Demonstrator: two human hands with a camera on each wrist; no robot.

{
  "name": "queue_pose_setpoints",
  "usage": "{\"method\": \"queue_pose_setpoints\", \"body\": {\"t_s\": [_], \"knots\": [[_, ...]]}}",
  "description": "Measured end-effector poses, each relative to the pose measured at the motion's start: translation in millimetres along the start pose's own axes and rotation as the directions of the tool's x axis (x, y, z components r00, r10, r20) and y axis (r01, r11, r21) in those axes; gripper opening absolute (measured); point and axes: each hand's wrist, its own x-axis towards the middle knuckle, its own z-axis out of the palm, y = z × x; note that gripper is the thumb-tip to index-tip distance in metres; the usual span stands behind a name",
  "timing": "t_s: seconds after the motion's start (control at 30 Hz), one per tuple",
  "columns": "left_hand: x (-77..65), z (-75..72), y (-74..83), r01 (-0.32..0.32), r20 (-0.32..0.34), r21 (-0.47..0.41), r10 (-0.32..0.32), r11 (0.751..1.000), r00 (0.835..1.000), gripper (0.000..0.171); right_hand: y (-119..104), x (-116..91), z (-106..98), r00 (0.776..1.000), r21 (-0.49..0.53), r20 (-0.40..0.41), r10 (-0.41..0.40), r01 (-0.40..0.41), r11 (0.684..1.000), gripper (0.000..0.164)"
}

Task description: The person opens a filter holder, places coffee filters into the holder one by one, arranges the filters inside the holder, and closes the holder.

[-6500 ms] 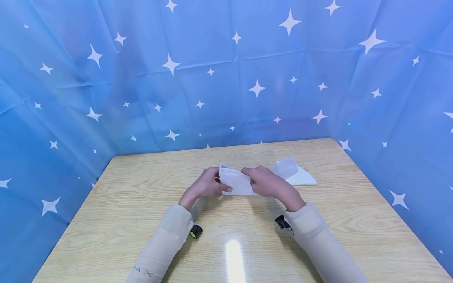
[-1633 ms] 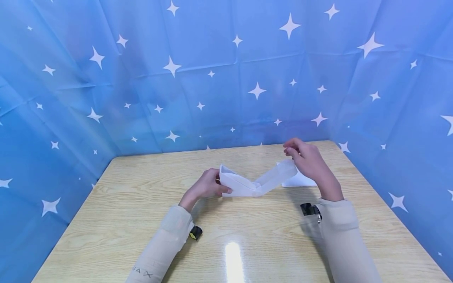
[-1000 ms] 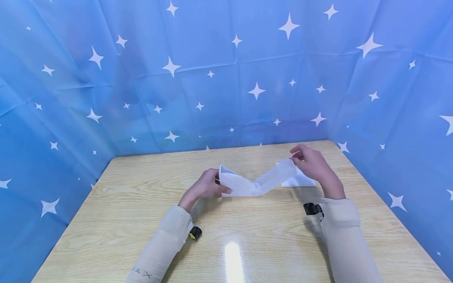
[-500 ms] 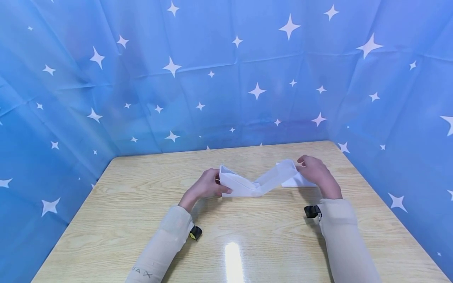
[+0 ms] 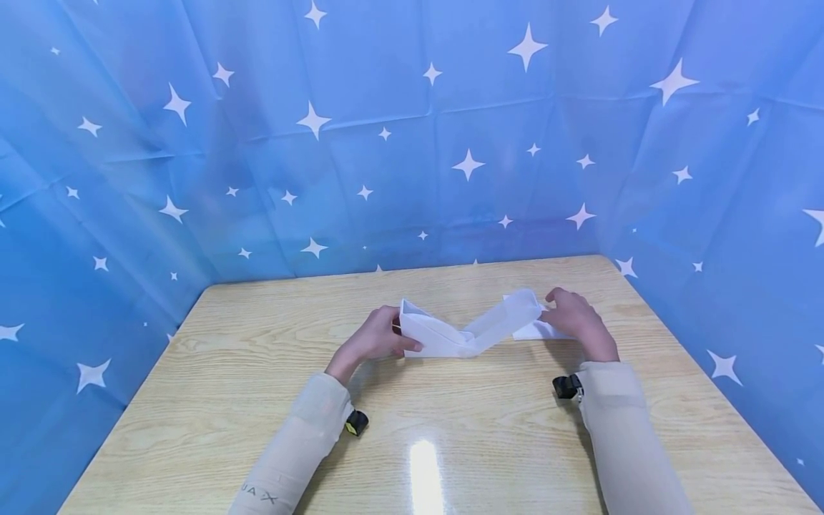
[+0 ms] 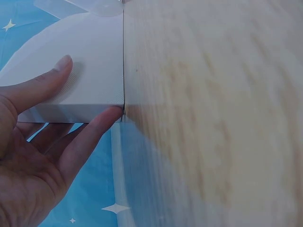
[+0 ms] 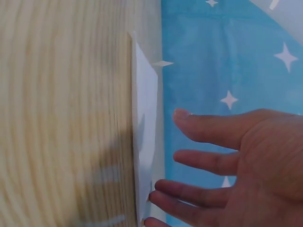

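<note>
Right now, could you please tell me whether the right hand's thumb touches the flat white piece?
No, the right wrist view shows blue backdrop between the thumb of the right hand and the flat white piece.

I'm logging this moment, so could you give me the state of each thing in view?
White box: open at its slanted top, gripped at one end.
Translucent piece: tilted up to the right.
White sheet: lying flat, partly hidden.
Left hand: gripping the white box.
Right hand: open beside the white sheet, contact unclear.
Backdrop: hanging, creased.
</note>
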Motion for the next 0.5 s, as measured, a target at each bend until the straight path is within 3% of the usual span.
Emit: {"method": "queue_pose_setpoints", "body": {"t_s": [0.5], "knots": [[0.0,0.0,0.8,0.008,0.002,-0.005,-0.008,1.000,1.000,0.042,6.5,1.3,8.8,0.998,-0.023,-0.033,0.051,-0.051,0.998,0.066]]}}
